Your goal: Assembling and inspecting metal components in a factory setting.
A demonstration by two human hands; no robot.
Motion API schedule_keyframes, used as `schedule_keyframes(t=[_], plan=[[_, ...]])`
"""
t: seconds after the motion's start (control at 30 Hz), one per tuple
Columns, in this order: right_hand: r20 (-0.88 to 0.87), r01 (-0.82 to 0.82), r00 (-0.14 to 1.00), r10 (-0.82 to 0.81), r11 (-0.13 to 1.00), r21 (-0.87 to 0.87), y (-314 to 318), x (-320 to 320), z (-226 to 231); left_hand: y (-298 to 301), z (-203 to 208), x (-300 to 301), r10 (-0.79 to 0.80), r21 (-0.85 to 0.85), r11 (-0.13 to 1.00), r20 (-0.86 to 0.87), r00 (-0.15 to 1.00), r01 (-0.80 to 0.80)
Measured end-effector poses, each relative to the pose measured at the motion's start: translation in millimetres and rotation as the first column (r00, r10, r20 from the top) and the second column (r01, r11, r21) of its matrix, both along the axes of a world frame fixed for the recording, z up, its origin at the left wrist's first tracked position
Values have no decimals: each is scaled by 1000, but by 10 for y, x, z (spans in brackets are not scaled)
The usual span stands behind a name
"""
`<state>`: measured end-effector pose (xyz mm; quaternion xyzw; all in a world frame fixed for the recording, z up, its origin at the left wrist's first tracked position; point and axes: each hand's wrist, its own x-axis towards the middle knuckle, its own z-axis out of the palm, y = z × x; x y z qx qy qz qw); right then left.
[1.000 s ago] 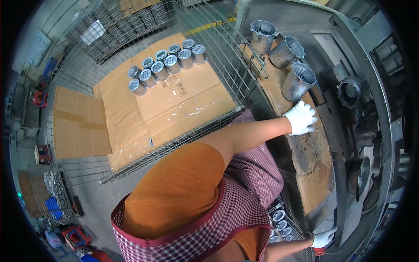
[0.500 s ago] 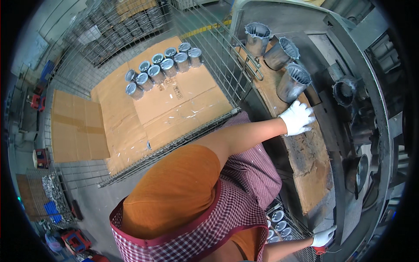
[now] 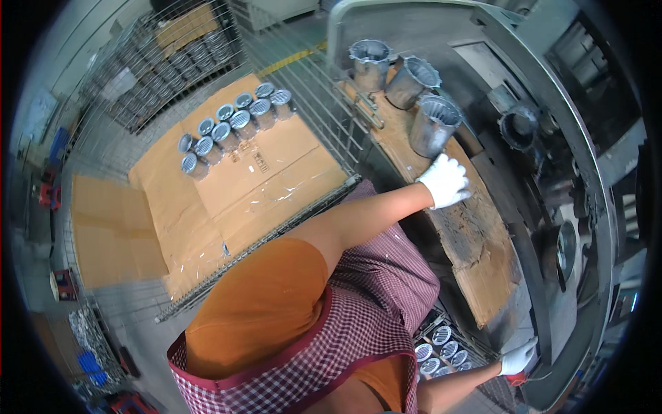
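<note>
My left hand (image 3: 445,182), in a white glove, is over the worn, cardboard-covered ledge (image 3: 486,293) with its fingers apart and nothing in it. Just beyond it stands the nearest of three grey cylindrical metal castings (image 3: 434,127); each has a ribbed inside and a ragged rim. Down at the lower right, my right hand (image 3: 518,357), also gloved in white, is at the front edge of the machine (image 3: 552,324). Its fingers stretch forward, and a small red part (image 3: 516,379) shows just under it. Whether the hand touches that part is hard to tell.
A wire cage lined with cardboard (image 3: 276,200) stands at the left, with several finished-looking metal cylinders (image 3: 241,121) in rows. Another ribbed casting (image 3: 519,127) is inside the machine. More round ribbed parts (image 3: 441,336) lie in a wire basket by my right forearm.
The whole view has shifted a little to the left, and more of the basket beside my right forearm shows. Against the ledge and castings, both hands have hardly moved.
</note>
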<state>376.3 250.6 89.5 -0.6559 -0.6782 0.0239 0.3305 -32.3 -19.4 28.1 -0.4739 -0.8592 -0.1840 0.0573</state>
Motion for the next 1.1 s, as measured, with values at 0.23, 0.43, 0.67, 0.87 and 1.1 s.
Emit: schedule_keyframes(t=[0.23, 0.43, 0.67, 0.87, 1.1], plan=[[98, -52, 995, 34, 981, 187, 413, 446, -576, 54, 100, -12, -7, -33, 999, -109, 994, 4], [23, 81, 996, -85, 986, 147, -4, 19, -205, 124, 168, 12, -13, 12, 1000, -132, 991, 14], [-21, 1, 1000, 2, 993, 115, -111, -115, -77, 99, -28, -23, 49, 247, 968, -316, 948, 32], [-26, 20, 1000, -17, 993, 113, -204, -75, -7, 55, -120, -93, -57, 117, 989, -235, 970, 87], [-30, 20, 999, -17, 995, 94, -188, -104, -16, 77, -107, -67, -45, 144, 987, -203, 978, 76]])
